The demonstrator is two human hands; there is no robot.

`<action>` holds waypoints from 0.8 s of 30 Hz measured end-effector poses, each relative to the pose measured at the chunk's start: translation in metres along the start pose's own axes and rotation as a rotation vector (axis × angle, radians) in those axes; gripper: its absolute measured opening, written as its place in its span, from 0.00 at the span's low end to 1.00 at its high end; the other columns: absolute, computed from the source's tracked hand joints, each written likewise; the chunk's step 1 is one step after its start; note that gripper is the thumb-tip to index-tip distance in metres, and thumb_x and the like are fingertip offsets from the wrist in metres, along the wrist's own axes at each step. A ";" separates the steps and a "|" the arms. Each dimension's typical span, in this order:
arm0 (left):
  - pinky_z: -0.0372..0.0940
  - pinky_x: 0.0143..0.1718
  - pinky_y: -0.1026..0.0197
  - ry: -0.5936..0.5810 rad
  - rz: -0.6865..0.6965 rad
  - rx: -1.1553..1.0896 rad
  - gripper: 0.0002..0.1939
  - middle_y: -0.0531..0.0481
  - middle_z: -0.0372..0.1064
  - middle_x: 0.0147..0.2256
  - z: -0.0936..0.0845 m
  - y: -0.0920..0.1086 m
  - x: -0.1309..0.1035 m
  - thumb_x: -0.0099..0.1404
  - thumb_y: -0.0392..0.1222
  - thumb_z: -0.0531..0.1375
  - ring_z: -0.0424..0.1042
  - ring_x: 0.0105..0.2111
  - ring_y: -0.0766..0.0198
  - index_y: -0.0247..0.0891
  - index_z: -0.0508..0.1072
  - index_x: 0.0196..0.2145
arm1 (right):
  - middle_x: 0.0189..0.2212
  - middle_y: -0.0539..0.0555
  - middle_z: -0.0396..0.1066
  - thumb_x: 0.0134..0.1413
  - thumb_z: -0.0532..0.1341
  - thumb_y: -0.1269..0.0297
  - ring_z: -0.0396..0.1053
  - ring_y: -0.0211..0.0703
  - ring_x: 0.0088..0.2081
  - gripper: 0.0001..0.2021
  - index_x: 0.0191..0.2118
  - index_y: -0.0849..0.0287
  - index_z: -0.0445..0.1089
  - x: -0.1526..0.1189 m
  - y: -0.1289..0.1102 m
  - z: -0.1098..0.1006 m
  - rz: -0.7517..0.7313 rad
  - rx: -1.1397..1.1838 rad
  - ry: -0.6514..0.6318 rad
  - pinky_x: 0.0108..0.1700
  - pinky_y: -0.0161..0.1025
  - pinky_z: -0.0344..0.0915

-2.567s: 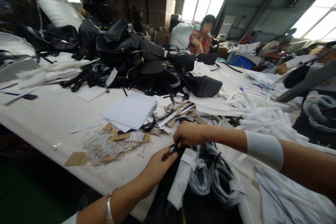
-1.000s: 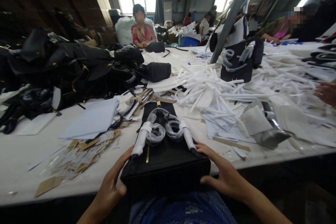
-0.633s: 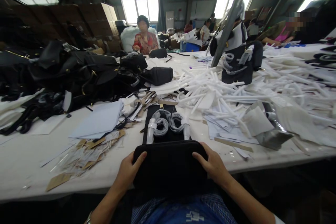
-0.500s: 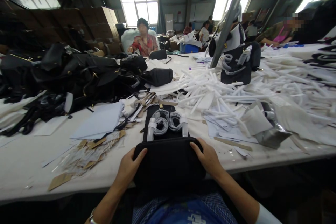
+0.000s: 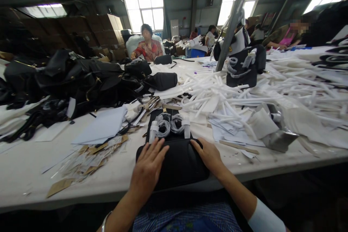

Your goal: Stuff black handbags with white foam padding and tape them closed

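A black bag (image 5: 178, 165) lies at the table's front edge, its smooth padded base side toward me. Beyond it, the bag's flap part bears coiled straps (image 5: 164, 125) wrapped in clear plastic, with white wrapping around the strap ends. My left hand (image 5: 149, 165) rests flat on the left half of the bag, fingers stretched out and pointing away from me. At the right upper corner, my right hand (image 5: 208, 155) grips the bag, the thumb lying on top; its other fingers are partly hidden.
Black bags (image 5: 89, 76) are heaped at the left. White paper sheets (image 5: 100, 125) and small packets with brown tags (image 5: 92, 156) lie nearer. White stuffing tubes (image 5: 212, 90) spread to the right, around a metal post (image 5: 231, 25). A co-worker (image 5: 148, 47) sits across the table.
My left hand has let go of the bag's left corner and moved right onto its surface, fingers now flat. The bag has tipped down flatter onto the table edge. My right hand keeps its corner.
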State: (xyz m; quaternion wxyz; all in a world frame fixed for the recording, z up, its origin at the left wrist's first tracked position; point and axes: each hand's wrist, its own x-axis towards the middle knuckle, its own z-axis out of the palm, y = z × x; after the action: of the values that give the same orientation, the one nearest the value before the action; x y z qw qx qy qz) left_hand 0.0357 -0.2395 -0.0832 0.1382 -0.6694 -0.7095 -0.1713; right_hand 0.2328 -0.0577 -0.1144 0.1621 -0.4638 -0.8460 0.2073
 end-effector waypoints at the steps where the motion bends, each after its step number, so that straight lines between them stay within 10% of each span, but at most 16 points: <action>1: 0.53 0.66 0.43 -0.059 0.075 -0.013 0.24 0.47 0.54 0.67 0.003 0.007 0.003 0.73 0.37 0.51 0.52 0.67 0.53 0.45 0.60 0.65 | 0.32 0.57 0.78 0.67 0.50 0.47 0.76 0.53 0.37 0.20 0.36 0.55 0.72 -0.001 0.000 -0.001 -0.001 -0.001 -0.002 0.37 0.42 0.64; 8: 0.58 0.62 0.39 -0.131 0.139 0.043 0.30 0.46 0.50 0.68 0.024 0.021 0.003 0.70 0.43 0.55 0.53 0.67 0.47 0.47 0.55 0.68 | 0.62 0.60 0.64 0.65 0.55 0.56 0.61 0.56 0.63 0.24 0.64 0.55 0.61 -0.027 -0.001 -0.002 -0.266 0.071 0.208 0.63 0.56 0.60; 16: 0.51 0.64 0.47 -0.018 0.250 0.255 0.34 0.46 0.50 0.68 0.035 0.015 0.000 0.68 0.48 0.56 0.54 0.66 0.50 0.44 0.54 0.68 | 0.70 0.57 0.46 0.61 0.59 0.56 0.43 0.61 0.70 0.33 0.69 0.51 0.53 -0.047 0.004 -0.005 -0.586 -0.007 -0.056 0.67 0.67 0.48; 24: 0.38 0.68 0.50 0.148 0.352 0.281 0.29 0.46 0.63 0.62 0.052 0.002 0.003 0.63 0.47 0.58 0.63 0.61 0.50 0.44 0.66 0.62 | 0.48 0.51 0.78 0.62 0.60 0.64 0.73 0.44 0.53 0.14 0.51 0.47 0.76 -0.026 0.007 -0.072 -0.597 0.280 -0.197 0.57 0.40 0.68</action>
State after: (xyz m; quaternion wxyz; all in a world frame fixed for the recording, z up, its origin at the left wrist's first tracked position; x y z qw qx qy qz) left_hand 0.0395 -0.2142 -0.1286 0.3097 -0.7426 -0.5865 -0.0928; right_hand 0.2852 -0.0617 -0.0583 0.1952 -0.1467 -0.9193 0.3086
